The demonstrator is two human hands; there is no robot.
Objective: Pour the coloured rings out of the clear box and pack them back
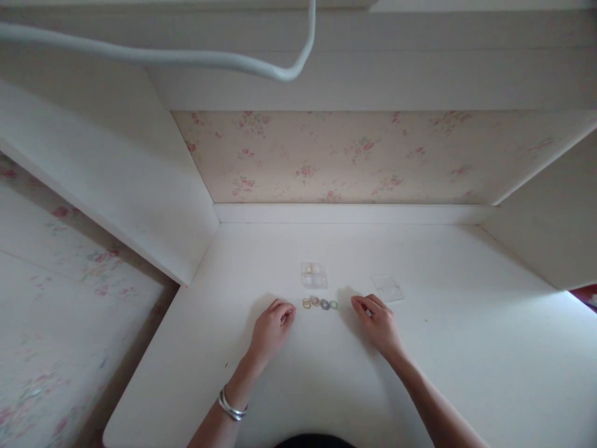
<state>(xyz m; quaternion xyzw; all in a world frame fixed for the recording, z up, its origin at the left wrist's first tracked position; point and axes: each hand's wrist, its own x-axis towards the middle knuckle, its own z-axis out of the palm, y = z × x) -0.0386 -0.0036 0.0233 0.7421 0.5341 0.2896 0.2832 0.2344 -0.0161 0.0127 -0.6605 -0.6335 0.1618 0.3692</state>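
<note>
Several small coloured rings (319, 303) lie in a short row on the white desk (466, 348). Just behind them sits a small clear compartment box (313, 275), and its clear lid (387, 289) lies apart to the right. My left hand (271, 328) rests on the desk left of the rings, fingers curled loosely with nothing visible in them. My right hand (377, 320) rests to the right of the rings, fingers bent and together, close to the lid. A silver bangle (231, 407) circles my left wrist.
The desk sits in a white alcove with side panels left (140, 205) and right (550, 230) and a floral back wall (354, 155). A white cable (186, 57) hangs across the top. Floral floor or bedding (56, 298) lies left of the desk edge.
</note>
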